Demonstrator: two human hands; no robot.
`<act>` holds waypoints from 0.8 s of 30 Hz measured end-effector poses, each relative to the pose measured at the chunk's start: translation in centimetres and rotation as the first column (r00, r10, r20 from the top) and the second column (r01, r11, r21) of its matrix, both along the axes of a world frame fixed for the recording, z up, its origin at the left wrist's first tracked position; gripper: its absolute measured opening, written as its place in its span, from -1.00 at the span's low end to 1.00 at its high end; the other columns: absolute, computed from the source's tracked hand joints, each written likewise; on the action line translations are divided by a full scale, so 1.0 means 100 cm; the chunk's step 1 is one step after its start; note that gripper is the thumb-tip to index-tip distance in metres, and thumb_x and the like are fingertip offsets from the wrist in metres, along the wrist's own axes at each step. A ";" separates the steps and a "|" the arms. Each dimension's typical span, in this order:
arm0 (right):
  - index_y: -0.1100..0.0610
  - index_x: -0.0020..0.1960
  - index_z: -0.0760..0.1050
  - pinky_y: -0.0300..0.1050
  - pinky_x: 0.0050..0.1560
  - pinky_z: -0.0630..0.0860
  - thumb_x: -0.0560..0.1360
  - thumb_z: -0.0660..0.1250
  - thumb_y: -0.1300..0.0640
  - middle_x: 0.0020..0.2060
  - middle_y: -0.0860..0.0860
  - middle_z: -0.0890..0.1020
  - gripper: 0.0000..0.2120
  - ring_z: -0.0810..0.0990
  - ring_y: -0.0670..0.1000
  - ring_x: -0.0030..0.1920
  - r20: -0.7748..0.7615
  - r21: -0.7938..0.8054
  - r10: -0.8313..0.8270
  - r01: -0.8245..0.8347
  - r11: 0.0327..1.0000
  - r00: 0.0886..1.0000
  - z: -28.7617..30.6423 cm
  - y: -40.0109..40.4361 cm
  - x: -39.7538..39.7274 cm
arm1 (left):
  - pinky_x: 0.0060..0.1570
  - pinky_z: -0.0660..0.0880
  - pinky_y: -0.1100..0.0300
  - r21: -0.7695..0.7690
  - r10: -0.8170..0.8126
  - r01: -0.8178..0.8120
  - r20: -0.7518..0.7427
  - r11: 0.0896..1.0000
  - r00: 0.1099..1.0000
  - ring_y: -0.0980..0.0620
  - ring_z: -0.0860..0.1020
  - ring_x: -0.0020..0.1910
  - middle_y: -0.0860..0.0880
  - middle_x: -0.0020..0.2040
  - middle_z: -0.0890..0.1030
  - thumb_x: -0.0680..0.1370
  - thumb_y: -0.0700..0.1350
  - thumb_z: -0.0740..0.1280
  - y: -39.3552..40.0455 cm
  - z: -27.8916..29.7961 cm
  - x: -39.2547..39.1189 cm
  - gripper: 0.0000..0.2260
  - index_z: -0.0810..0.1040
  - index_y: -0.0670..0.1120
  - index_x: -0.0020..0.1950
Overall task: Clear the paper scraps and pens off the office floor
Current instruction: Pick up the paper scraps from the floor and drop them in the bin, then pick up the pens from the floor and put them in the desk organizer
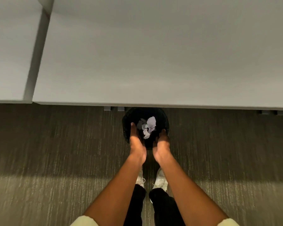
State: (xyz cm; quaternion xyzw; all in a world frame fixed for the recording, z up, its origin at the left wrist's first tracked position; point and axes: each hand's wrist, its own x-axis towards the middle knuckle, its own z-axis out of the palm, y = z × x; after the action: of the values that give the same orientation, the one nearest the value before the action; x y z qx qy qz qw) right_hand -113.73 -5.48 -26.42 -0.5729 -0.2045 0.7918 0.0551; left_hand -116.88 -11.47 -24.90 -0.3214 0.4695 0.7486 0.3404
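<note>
Between the two hands, crumpled scraps (147, 126) lie inside a black bin (165, 119) on the carpet (55, 160). The left hand (136, 142) and right hand (162, 145) grip the bin's near rim, fingers curled over it. Beyond the fingers, the bin sits partly under a grey table (153, 54).

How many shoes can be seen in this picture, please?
2. The left shoe shows beside the left forearm and the right shoe beside the right forearm, both on the carpet, partly hidden by arms.
</note>
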 end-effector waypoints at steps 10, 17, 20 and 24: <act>0.18 0.41 0.37 -0.05 0.41 0.27 0.65 0.09 0.12 0.37 0.16 0.49 -0.63 0.43 0.09 0.38 0.146 0.074 -0.069 0.059 0.996 0.987 0.016 0.000 0.046 | 0.51 0.20 -0.02 -0.070 -0.107 0.110 0.041 0.991 0.993 -0.06 0.37 0.43 -0.12 0.45 0.42 0.58 0.17 0.20 -0.001 0.027 0.012 -0.45 0.28 -0.05 0.52; 0.21 0.51 0.23 0.05 0.40 0.31 0.65 0.11 -0.05 0.43 0.18 0.42 -0.48 0.38 0.17 0.44 0.092 0.097 -0.209 0.200 0.975 0.974 0.054 0.005 0.085 | 0.52 0.15 -0.03 -0.096 -0.377 0.375 0.003 0.922 0.926 -0.12 0.32 0.47 -0.19 0.47 0.37 0.62 0.12 0.15 0.012 0.065 0.049 -0.46 0.21 -0.09 0.54; 0.19 0.52 0.22 0.06 0.37 0.36 0.65 0.11 -0.07 0.40 0.20 0.44 -0.47 0.43 0.19 0.40 0.064 0.124 -0.284 0.275 0.953 0.957 0.074 0.013 0.107 | 0.49 0.22 -0.04 -0.121 -0.501 0.496 -0.013 0.860 0.865 -0.13 0.37 0.44 -0.22 0.44 0.41 0.61 0.14 0.17 0.021 0.081 0.068 -0.44 0.24 -0.13 0.52; 0.20 0.49 0.28 0.07 0.35 0.40 0.64 0.12 -0.06 0.37 0.20 0.48 -0.49 0.47 0.18 0.36 0.061 0.193 -0.391 0.373 0.908 0.919 0.095 0.025 0.147 | 0.46 0.28 -0.06 -0.135 -0.654 0.645 -0.034 0.752 0.756 -0.13 0.43 0.39 -0.21 0.41 0.45 0.61 0.14 0.19 0.035 0.100 0.100 -0.47 0.30 -0.13 0.49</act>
State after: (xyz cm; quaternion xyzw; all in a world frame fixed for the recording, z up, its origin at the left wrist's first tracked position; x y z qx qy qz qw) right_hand -98.99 -3.01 -16.87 -0.6330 -0.1603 0.7151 0.2496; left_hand -106.92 -8.00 -14.93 -0.1276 0.6070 0.5678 0.5412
